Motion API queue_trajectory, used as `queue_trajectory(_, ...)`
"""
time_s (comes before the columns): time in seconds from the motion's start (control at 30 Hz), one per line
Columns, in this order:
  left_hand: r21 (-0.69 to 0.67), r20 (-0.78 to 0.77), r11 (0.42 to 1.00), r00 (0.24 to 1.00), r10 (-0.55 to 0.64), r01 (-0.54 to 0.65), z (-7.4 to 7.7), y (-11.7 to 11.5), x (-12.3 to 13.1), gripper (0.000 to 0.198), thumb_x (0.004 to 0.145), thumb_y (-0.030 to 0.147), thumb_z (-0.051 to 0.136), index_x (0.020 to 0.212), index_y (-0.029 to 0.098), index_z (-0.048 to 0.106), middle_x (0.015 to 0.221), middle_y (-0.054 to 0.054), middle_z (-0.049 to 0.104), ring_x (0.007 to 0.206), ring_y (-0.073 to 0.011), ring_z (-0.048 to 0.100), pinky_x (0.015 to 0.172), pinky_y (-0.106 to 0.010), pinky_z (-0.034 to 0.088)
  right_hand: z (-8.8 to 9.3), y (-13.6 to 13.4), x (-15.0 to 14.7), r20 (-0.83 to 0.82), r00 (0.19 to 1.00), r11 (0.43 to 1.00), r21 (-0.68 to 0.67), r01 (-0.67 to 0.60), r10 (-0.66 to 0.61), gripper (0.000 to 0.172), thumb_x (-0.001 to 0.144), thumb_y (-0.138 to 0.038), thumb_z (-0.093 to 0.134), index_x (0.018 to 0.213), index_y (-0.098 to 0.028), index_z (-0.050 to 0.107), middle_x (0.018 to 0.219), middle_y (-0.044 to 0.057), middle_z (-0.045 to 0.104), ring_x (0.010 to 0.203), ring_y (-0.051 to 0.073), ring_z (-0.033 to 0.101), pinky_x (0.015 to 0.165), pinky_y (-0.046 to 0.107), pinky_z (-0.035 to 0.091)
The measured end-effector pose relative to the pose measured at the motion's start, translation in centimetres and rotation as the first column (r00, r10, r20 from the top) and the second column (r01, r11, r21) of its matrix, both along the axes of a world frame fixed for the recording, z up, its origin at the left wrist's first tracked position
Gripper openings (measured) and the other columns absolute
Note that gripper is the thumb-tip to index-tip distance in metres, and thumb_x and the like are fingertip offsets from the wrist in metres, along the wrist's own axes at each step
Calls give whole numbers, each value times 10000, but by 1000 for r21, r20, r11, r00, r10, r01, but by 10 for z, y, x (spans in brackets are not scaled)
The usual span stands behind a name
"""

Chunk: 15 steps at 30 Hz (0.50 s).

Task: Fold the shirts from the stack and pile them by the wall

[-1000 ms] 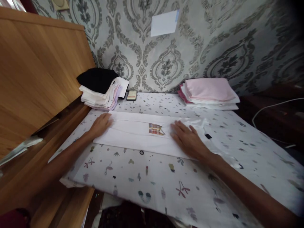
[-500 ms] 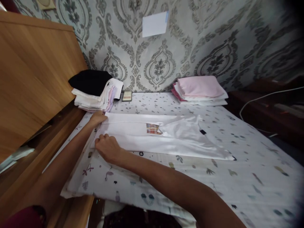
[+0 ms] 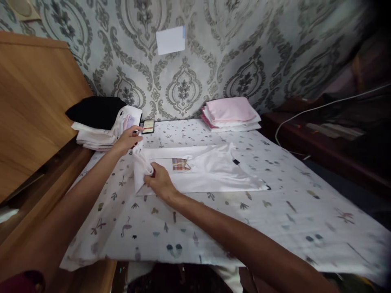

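Note:
A white T-shirt [image 3: 210, 160] lies lengthwise on the patterned bedsheet [image 3: 220, 228], its sides folded in and its neck end to the right. A small plaid patch [image 3: 180, 164] shows on its upper face. My left hand [image 3: 130, 139] pinches the far corner of the hem end, close to the stack at the left. With my right hand [image 3: 159, 179] I grip the near corner of the same end. Between both hands the hem end is lifted off the sheet and curls over toward the right.
Folded clothes with a black garment on top [image 3: 96, 112] stand at the back left, beside a phone [image 3: 148, 126]. A folded pile topped by pink cloth [image 3: 232, 109] sits at the back right. Wooden furniture [image 3: 36, 101] borders the left; a white cable [image 3: 317, 108] hangs at right.
Both hands have raised the shirt's hem end from the sheet and brought it rightward over the shirt. The view has shifted, so the wall and stacks appear further left.

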<state>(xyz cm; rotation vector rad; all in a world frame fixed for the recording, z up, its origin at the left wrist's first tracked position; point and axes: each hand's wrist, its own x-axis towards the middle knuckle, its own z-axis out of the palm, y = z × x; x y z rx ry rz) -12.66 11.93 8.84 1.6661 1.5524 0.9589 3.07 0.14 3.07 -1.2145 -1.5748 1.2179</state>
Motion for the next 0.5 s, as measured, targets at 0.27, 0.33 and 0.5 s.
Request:
queue_trajectory(0.27,-126,-118,979,978,-174,159,-24,10,114,186,780,137,578,936,172,672,574,63,474,451,-92,473,465,-210,405,-10,-31,86,-386,906,918,-396,5,-172,262,618,-100,563,856,-206,599,700,-39,661,616,151,656,562,242,531)
queue_trajectory(0.33,-163,-137,972,971,-193,170,-36,10,130,142,787,114,587,895,159,668,538,61,477,437,-97,480,457,-208,406,-8,-34,96,-409,894,884,-466,-35,-181,298,648,-74,568,918,-194,603,765,-16,701,663,155,704,592,233,553)
queue_trajectory(0.5,-217,-134,958,967,-218,186,-50,7,145,97,852,143,579,915,137,653,560,35,524,463,-111,533,454,-208,435,-3,-31,106,-443,879,825,-554,-113,-177,176,848,-188,604,1017,-160,566,889,64,724,653,160,735,550,226,579)
